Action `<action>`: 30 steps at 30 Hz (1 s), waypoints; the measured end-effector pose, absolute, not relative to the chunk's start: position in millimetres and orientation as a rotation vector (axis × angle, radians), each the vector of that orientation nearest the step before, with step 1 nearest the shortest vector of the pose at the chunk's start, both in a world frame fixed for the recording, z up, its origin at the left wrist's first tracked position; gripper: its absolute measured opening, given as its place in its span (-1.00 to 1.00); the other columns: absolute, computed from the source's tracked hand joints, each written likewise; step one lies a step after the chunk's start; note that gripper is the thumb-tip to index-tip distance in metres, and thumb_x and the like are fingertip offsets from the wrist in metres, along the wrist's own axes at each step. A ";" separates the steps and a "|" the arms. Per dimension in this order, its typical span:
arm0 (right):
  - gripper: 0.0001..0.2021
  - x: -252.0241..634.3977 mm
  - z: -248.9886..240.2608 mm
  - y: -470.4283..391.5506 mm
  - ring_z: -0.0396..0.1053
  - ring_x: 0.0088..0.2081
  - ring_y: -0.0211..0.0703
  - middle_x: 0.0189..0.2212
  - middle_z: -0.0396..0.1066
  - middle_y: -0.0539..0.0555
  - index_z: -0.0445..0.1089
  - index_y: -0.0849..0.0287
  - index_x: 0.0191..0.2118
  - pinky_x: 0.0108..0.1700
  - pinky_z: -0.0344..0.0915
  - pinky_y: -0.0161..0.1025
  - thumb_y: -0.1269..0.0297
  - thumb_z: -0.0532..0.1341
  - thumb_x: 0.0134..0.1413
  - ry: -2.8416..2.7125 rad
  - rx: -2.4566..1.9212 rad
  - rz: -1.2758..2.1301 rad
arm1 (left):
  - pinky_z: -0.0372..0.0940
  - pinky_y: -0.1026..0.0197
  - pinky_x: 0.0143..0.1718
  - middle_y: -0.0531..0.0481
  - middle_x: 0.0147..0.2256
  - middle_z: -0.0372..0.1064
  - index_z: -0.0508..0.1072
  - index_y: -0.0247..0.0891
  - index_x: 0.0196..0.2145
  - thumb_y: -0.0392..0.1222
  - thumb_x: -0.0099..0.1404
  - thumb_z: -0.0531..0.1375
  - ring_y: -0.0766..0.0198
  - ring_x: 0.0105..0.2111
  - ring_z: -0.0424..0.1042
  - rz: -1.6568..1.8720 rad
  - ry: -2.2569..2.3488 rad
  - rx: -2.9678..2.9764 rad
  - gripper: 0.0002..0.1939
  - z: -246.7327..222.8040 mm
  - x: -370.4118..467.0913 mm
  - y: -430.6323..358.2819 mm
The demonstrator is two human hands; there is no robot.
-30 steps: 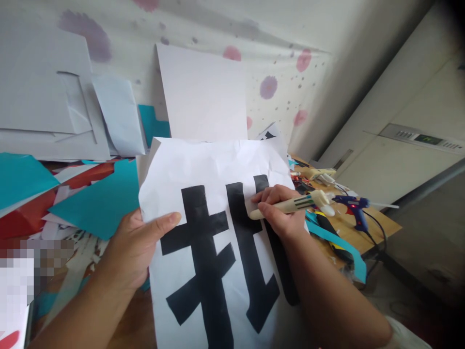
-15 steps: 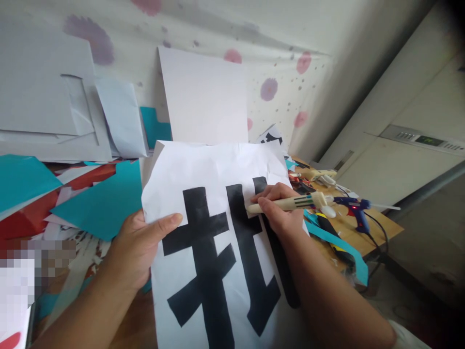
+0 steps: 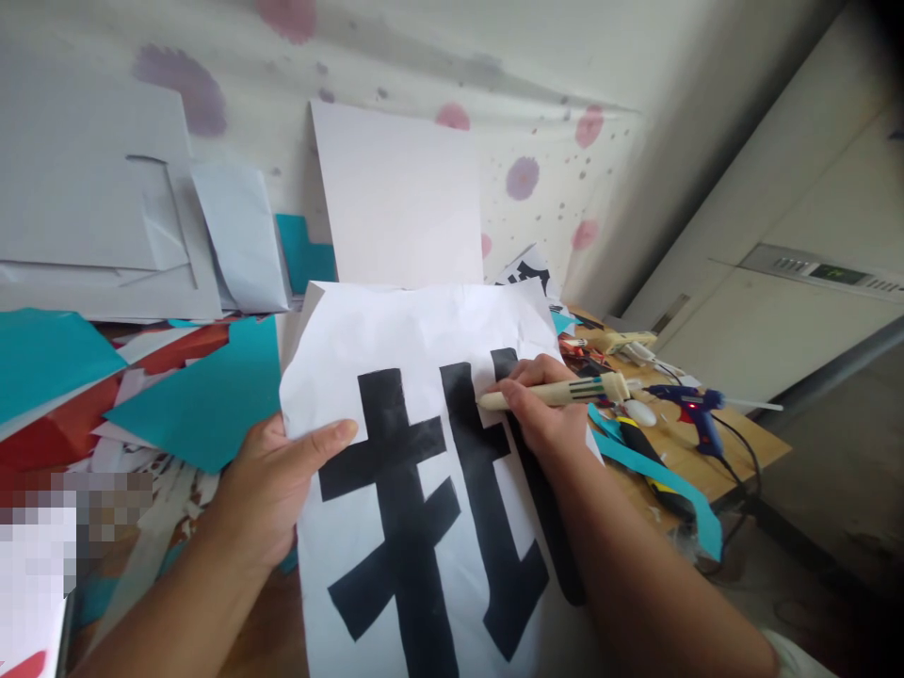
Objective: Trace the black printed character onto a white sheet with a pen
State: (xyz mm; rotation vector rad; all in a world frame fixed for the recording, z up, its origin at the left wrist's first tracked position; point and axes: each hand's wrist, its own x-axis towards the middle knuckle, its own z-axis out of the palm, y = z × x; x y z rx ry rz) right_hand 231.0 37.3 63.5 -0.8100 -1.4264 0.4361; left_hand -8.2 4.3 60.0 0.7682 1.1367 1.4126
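Observation:
A large sheet of white paper [image 3: 424, 325] bears thick black character strokes [image 3: 410, 508]. My left hand [image 3: 286, 485] grips its left edge, thumb on top and fingers hidden behind. In my right hand [image 3: 540, 400] is a thick cream multicolour pen [image 3: 575, 389], its tip at the edge of a black stroke on the right half of the sheet. The fingers of that hand wrap round the pen's lower part and rest near the paper. Whether the tip touches the paper is hard to tell.
A blue glue gun [image 3: 692, 407] with a cord lies on the wooden table [image 3: 749, 452] at right, near a turquoise strip [image 3: 664, 476] and a yellow-black tool [image 3: 646, 452]. Turquoise sheets [image 3: 204, 405] and red scraps are piled at left. A white board [image 3: 399, 198] leans at the back.
The whole view has shifted slightly, so things appear a little lower. The pen tip has moved slightly along the stroke's edge; both hands keep their holds.

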 end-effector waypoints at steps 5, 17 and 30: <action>-0.75 230.8 63.4 40.5 0.18 -0.60 -0.31 -0.66 0.26 -0.11 0.21 0.10 -0.60 -0.53 0.12 -0.28 0.31 0.30 -0.07 -1.425 -0.812 0.371 | 0.50 0.21 -0.20 0.05 -0.34 0.63 0.56 -0.19 -0.06 -0.17 -0.13 0.52 0.02 -0.12 0.58 1.429 1.111 0.793 -0.39 60.6 -9.1 3.9; -0.74 228.7 63.5 41.7 0.21 -0.60 -0.27 -0.67 0.27 -0.10 0.22 0.10 -0.59 -0.53 0.15 -0.28 0.25 0.32 -0.07 -1.393 -0.937 0.307 | 0.48 0.07 -0.06 -0.07 -0.27 0.63 0.57 -0.24 -0.19 -0.17 -0.16 0.52 -0.08 -0.06 0.55 1.422 1.053 0.822 -0.49 55.2 -12.1 6.6; -0.72 224.0 67.0 42.4 0.19 -0.62 -0.29 -0.69 0.26 -0.10 0.20 0.10 -0.63 -0.54 0.18 -0.29 0.21 0.32 -0.11 -1.361 -1.007 0.281 | 0.49 0.07 -0.06 -0.01 -0.35 0.63 0.57 -0.16 -0.25 -0.15 -0.10 0.49 -0.07 -0.08 0.56 1.383 1.177 0.784 -0.60 60.5 -10.3 2.4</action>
